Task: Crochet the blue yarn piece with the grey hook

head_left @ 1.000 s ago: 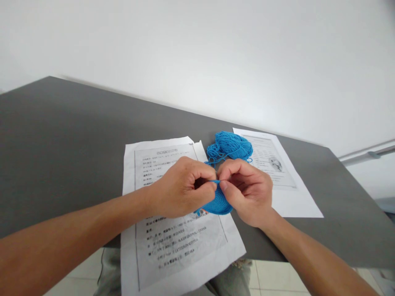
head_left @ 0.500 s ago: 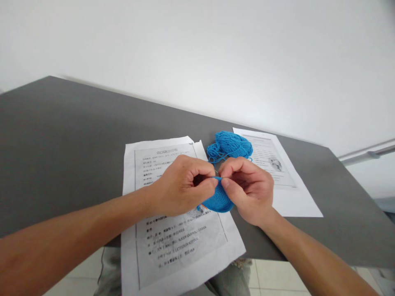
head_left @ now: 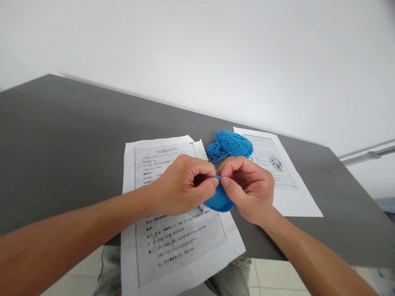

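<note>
A round blue crochet piece (head_left: 219, 200) with spiral rows hangs between my two hands, its upper edge pinched in the fingertips. My left hand (head_left: 189, 185) is closed, thumb against index finger, on the left of that edge. From the right, my right hand (head_left: 248, 187) pinches the same edge with thumb and forefinger. A thin pale shaft shows between the fingertips; too little is visible to tell what it is. Just behind the hands lies a skein of blue yarn (head_left: 233, 144), with loose strands at its left. A small orange bit shows by the piece's lower left.
Under my left hand lies a printed sheet (head_left: 182, 255), overhanging the front edge of the dark grey table (head_left: 77, 135). Another printed sheet (head_left: 296, 199) lies to the right of the skein. A white wall (head_left: 197, 57) rises behind the table.
Both hands keep their pinch on the crochet piece and have barely shifted. The piece's upper edge is slightly more covered by the fingers.
</note>
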Demonstrator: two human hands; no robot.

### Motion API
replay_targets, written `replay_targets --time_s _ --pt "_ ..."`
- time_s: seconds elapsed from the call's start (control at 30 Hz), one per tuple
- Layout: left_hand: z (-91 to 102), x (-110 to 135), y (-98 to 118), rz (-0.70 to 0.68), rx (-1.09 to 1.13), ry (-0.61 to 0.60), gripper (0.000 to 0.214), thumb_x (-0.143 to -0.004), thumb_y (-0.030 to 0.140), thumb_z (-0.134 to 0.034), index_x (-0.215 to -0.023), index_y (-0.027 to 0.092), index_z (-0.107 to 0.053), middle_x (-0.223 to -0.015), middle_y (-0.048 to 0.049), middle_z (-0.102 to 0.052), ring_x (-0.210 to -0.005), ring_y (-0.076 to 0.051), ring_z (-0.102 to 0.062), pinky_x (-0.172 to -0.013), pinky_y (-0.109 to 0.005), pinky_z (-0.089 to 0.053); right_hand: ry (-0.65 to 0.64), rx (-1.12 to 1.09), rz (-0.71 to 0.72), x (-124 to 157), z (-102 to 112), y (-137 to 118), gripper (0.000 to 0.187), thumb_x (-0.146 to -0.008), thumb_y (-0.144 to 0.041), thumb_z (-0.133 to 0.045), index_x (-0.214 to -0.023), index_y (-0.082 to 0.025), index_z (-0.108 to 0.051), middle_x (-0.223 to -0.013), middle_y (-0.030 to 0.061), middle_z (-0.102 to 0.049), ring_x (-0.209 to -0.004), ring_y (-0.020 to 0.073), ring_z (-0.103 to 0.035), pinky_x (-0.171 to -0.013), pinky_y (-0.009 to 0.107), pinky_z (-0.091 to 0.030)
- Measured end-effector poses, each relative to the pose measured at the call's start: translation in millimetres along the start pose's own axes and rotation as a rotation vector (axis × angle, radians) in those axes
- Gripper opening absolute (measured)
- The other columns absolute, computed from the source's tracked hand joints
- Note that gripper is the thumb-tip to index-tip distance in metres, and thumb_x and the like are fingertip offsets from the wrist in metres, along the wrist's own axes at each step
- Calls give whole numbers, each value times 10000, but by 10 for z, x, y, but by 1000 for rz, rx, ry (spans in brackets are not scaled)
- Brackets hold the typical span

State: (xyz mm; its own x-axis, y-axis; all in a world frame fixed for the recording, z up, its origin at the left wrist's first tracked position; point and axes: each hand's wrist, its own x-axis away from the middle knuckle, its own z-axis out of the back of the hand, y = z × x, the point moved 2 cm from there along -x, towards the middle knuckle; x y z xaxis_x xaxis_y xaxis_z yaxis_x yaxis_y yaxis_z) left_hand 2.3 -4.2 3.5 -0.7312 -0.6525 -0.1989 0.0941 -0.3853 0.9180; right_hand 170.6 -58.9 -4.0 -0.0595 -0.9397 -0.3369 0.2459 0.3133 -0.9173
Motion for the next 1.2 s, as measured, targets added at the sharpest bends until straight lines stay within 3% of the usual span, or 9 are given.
replay_targets --time_s 0.27,0.53,0.7,1.2 --pt "12 2 29 14 49 32 318 -849 230 -577 -571 193 -427 -537 56 -397 -532 -74 -346 -494 -218 -273 79 6 18 -11 32 -4 89 -774 -181 -700 -734 -245 -653 -652 -21 -633 -595 142 -571 -492 265 -426" --pt "2 0 18 15 5 54 293 -848 220 -540 -579 190 -429 -524 63 -398 -514 -67 -336 -489 -209 -257 72 -4 10 -19 17 -18 93 -766 -193 -712 -739 -247 -642 -629 -26 -617 -575 141 -551 -476 260 -418" --pt "5 7 12 -5 -28 39 287 -864 221 -515 -581 176 -509 -529 47 -480 -507 -71 -401 -497 -221 -297 64 1 16 -15 9 -15 97 -772 -189 -715 -742 -246 -644 -637 -25 -623 -567 136 -551 -474 259 -424" --pt "5 4 23 -19 -40 35 287 -861 188 -503 -577 171 -537 -516 30 -557 -480 -74 -452 -477 -216 -308 37 -30 54 -5 23 17 114 -802 -126 -714 -793 -238 -692 -669 -21 -651 -627 145 -595 -521 263 -454"
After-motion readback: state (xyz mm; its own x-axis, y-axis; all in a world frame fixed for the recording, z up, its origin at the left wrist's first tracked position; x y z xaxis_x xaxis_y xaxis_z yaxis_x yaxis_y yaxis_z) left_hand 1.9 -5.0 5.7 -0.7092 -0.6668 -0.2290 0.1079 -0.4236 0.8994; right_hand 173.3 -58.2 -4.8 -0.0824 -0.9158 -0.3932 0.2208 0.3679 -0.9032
